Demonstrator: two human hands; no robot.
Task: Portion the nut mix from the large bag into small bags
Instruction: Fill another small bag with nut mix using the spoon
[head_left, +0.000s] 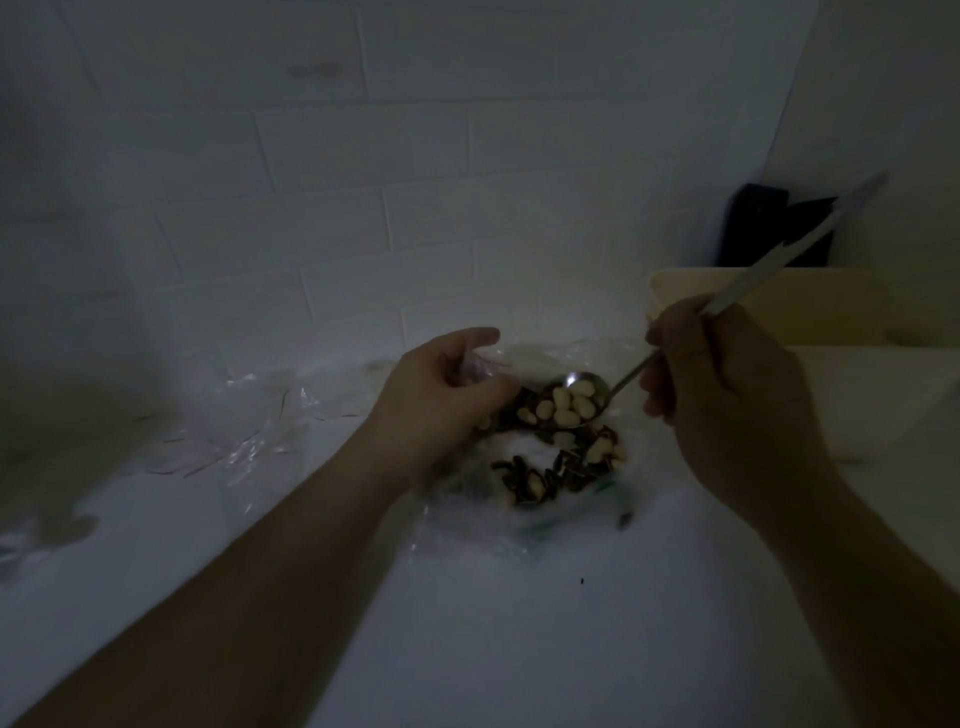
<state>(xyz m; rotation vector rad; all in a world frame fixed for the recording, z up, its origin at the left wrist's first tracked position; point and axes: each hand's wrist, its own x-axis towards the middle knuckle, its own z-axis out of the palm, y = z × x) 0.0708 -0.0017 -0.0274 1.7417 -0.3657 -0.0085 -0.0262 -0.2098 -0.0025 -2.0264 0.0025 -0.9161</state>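
A clear large bag (545, 519) lies on the white counter, holding dark striped seeds and pale nuts (561, 467). My right hand (727, 395) grips the long handle of a metal spoon (584, 395). The spoon's bowl carries several pale nuts just above the bag. My left hand (441, 400) pinches a small clear bag (480, 366) by its mouth, right beside the spoon's bowl. The scene is dim and the small bag is hard to make out.
Several empty small clear bags (244, 426) lie spread on the counter to the left. A cream board (769, 306) and a dark object (769, 228) stand at the back right against the white tiled wall (363, 182).
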